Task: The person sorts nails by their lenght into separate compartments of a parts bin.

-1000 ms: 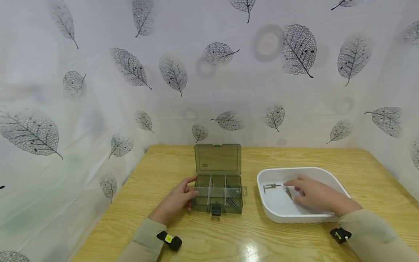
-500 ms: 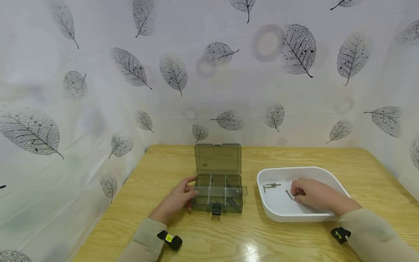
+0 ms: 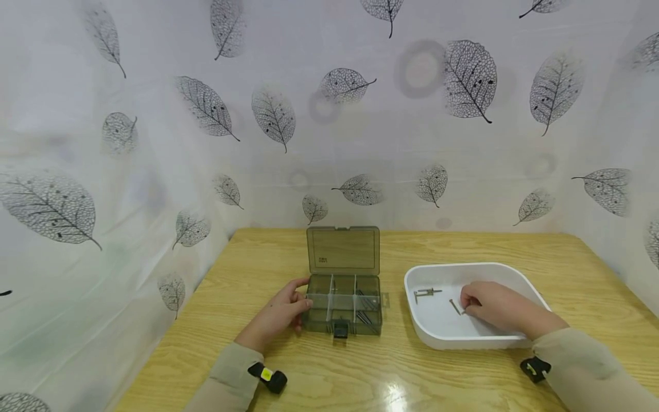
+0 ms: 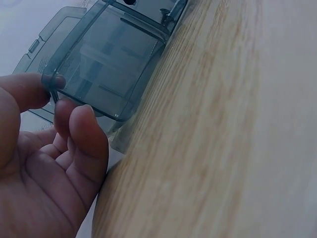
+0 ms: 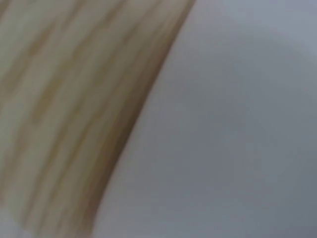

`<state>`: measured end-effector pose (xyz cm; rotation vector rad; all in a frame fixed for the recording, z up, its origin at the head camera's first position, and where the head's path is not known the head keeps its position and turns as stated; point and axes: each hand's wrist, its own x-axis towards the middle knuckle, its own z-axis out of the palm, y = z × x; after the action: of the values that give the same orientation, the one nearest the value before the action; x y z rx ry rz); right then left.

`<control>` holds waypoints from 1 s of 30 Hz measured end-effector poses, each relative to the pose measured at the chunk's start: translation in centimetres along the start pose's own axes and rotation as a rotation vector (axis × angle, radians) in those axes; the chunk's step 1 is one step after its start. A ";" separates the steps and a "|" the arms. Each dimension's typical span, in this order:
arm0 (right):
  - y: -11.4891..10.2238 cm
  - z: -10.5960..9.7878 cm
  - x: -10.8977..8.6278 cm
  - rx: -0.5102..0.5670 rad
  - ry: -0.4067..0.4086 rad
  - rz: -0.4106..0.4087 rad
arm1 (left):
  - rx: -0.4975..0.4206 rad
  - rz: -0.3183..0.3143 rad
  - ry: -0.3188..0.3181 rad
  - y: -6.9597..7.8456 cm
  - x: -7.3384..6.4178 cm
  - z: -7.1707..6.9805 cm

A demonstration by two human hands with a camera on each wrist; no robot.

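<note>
A smoky, see-through compartment box [image 3: 316, 325] lies on the table with its lid [image 3: 343, 252] raised at the back. My left hand [image 3: 278, 315] grips its left side; in the left wrist view, the fingers meet the corner of the box [image 4: 109, 64]. Dark, slender screws [image 3: 365, 316] lie in its right compartments. Inside the white tray [image 3: 448, 342], my right hand [image 3: 496, 306] has curled fingers and pinches a small screw, mostly hidden by the fingertips. Beside them lies a loose screw [image 3: 455, 307]; several more screws [image 3: 427, 292] lie to the left.
Both containers stand on a wood-grain table [image 3: 329, 377], the tray to the right of the box. A leaf-patterned sheet [image 3: 288, 171] hangs behind and along the sides. The right wrist view is blurred, showing only the tray wall [image 5: 213, 124] and tabletop.
The right hand's fingers have curled in and drawn slightly right in the tray. Of the screws close to them, one is no longer lying in the open. Left hand and box have stayed put.
</note>
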<state>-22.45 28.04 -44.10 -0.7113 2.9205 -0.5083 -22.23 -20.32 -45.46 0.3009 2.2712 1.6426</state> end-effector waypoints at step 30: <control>-7.9 -0.6 3.1 0.102 0.132 -0.225 | -0.016 -0.001 -0.008 -0.2 0.1 0.0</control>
<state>-21.96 20.21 -40.86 -1.0360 2.9218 -0.7474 -22.38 -20.37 -45.66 0.3021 2.2514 1.6552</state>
